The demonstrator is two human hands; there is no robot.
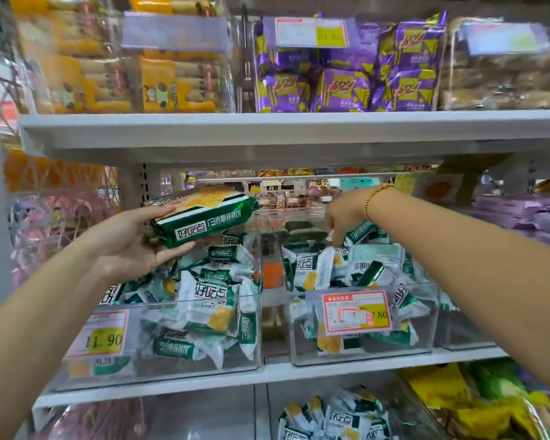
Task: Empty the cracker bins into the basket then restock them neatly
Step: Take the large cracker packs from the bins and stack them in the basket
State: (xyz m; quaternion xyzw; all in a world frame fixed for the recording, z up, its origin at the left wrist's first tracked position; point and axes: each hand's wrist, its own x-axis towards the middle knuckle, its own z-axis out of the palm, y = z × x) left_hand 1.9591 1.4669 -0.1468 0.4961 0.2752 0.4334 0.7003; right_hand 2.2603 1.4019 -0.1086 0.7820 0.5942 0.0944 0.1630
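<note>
Left hand (124,246): up above the left bin (172,373), palm turned upward, fingers and thumb wrapped round a long pack. Firm hold!
Green cracker pack (204,217): lying across that palm, slightly tilted, clear of the heap below, white lettering facing out.
Right hand (343,217): reaching down into the back of the right bin (362,354), fingers bent onto the wrappers there; pinching one or merely touching it, cannot tell.
Bracelet (370,198): gold beads, on the right wrist.
Left bin: clear plastic, standing on the middle shelf (299,374), well filled.
Small packets (210,300): green and white, heaped every which way in both bins, some on edge, some flat.
Right bin: clear as well, just beside the left one with a narrow gap between, contents piled higher toward the back.
Left price tag (105,338): on the left bin's front, yellow patch reading 1.90 in part.
Right price tag (356,311): red-bordered, on the right bin's front, figures partly covered.
Upper shelf (267,128): grey, overhead, carrying yellow packs (172,84) and purple packs (346,90).
Lower heap (340,417): same green-and-white wrappers, one shelf down.
</note>
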